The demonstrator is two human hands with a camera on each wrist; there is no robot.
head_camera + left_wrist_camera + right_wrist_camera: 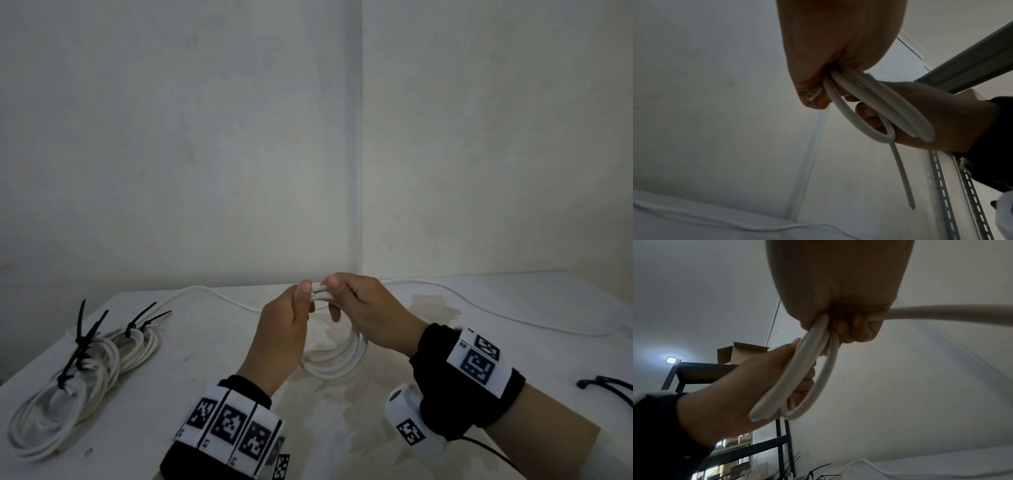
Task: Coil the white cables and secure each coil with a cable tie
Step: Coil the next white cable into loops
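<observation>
Above the middle of the white table [212, 394] both hands hold one white cable coil [337, 359]. My left hand [291, 315] grips the top of the loops [879, 104] from the left. My right hand [359, 308] grips the same bundle [797, 369] from the right, thumb on top. The loops hang down between the wrists. A cut cable end [809, 96] pokes from the left fist. The loose cable tail [951, 311] leaves the right fist and trails across the table [496, 315].
Finished white coils [78, 383] bound with black cable ties [85, 339] lie at the table's left. Spare black cable ties [606, 385] rest at the right edge. Another cable run [205, 294] lies along the back. Walls meet in a corner behind. A dark shelf rack [781, 443] stands nearby.
</observation>
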